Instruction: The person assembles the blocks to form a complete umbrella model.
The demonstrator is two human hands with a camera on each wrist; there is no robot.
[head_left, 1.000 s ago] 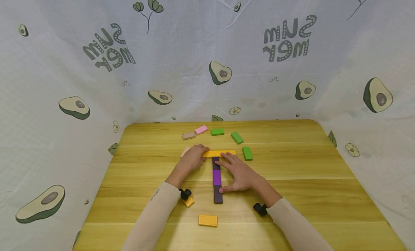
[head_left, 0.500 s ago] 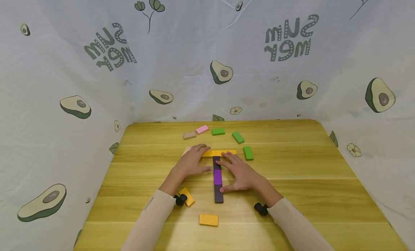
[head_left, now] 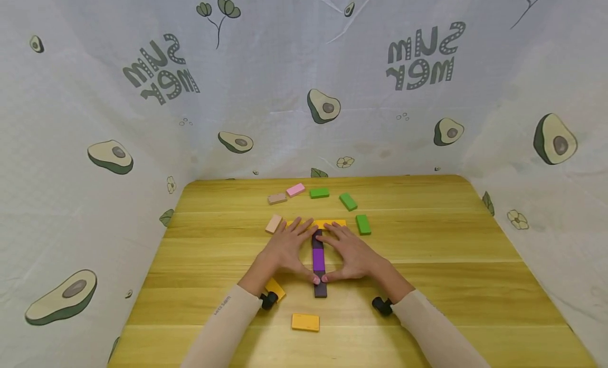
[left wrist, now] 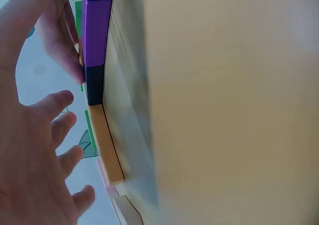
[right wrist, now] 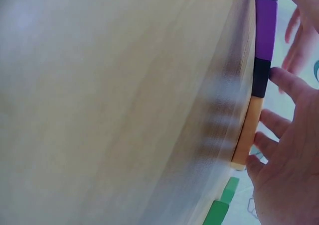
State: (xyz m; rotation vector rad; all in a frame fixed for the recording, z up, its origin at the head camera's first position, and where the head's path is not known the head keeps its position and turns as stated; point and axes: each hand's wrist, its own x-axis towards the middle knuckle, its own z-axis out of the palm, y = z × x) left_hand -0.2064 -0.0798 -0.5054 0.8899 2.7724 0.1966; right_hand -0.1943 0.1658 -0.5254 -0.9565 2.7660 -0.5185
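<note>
Flat blocks lie in a T: a yellow-orange bar (head_left: pixel 332 224) across the far end, then a dark block (head_left: pixel 317 241), a purple block (head_left: pixel 319 260) and another dark block (head_left: pixel 320 290) running toward the person. Over the T's left half spreads the left hand (head_left: pixel 290 250), fingers apart, thumb tip above the nearer dark block. In the left wrist view its fingertips (left wrist: pixel 70 119) hang off the blocks. The right hand (head_left: pixel 355 257) is spread on the other side; its fingertips (right wrist: pixel 275 73) touch the far dark block and the yellow-orange bar in the right wrist view.
Around the T's far end lie a beige block (head_left: pixel 273 224), a brownish block (head_left: pixel 277 198), a pink block (head_left: pixel 295 189) and green blocks (head_left: pixel 348 201). Nearer the person are a yellow block (head_left: pixel 305 322) and another yellow block (head_left: pixel 275 290) partly behind the left wrist camera (head_left: pixel 268 300).
The left hand has come off the bar's left end, turned and spread over the T, its thumb swinging down to the nearer dark block. The right hand and blocks stay put.
</note>
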